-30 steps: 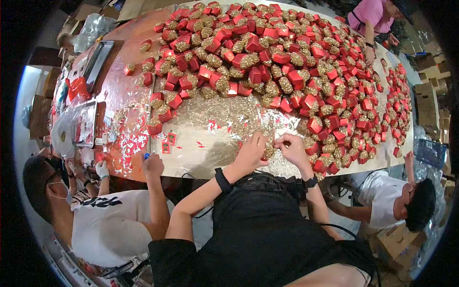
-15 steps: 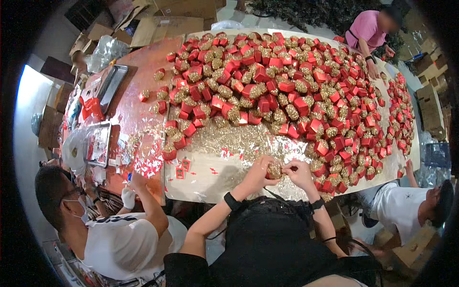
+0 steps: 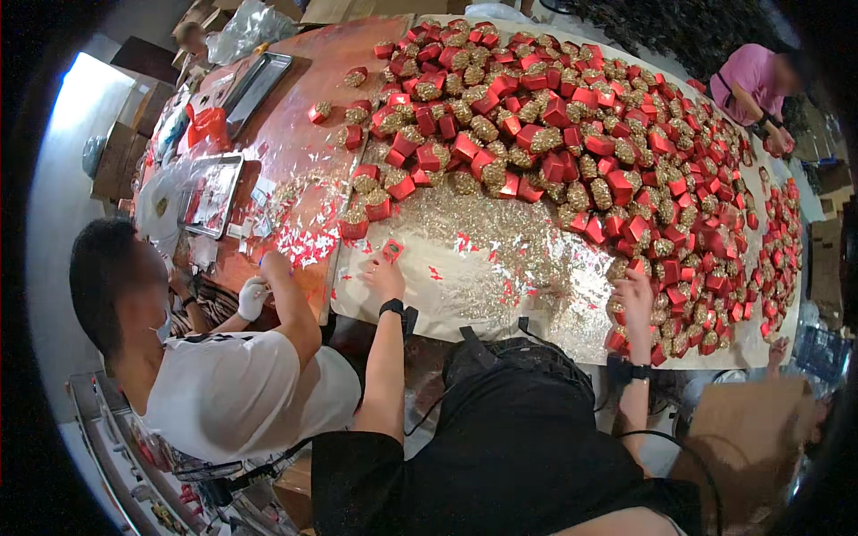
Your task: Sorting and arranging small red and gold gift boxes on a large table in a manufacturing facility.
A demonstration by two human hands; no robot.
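My left hand (image 3: 384,279) is low over the near left of the pale table top, fingers drawn together at the lower edge of a small red tag (image 3: 393,249) with a dark middle. My right hand (image 3: 633,293) reaches to the near edge of the heap. Its fingertips close round a red-and-gold piece (image 3: 635,266), partly hidden by them. The heaped pieces (image 3: 536,134) each join a shiny red faceted part to a rough gold glitter part.
Gold glitter and red scraps (image 3: 304,246) litter the table. On the left, a person in a white shirt (image 3: 223,384) works beside a metal tray (image 3: 214,196). Another in pink (image 3: 755,85) stands at the far right. A cardboard box (image 3: 746,429) is at the lower right.
My hands, together on a gold piece before, have parted: the left moved to the red tags, the right to the heap with a piece. The view shifted. The person in pink drew back from the table.
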